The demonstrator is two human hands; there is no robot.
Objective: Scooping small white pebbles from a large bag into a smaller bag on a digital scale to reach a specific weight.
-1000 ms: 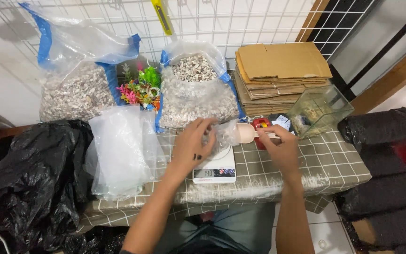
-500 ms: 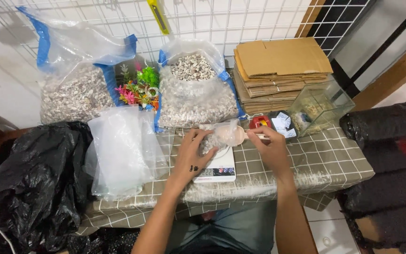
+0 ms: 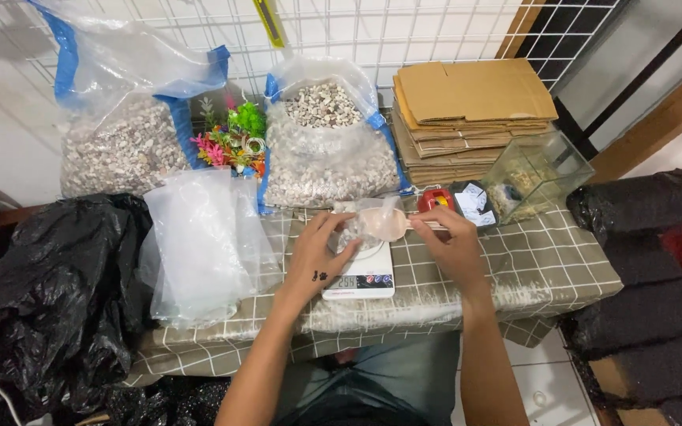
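Tipping the pink scoop (image 3: 384,223), pinched in my right hand (image 3: 453,251), into the small clear bag (image 3: 354,229) my left hand (image 3: 315,260) grips open on the white scale (image 3: 365,272) — best pour slowly, mouth wide.

I have only the one view, worn on the head, looking steeply down and forward over the table (image 3: 546,276) toward the wire grid (image 3: 199,24) at its far edge. It sits close; the table's left corner is probably hidden.
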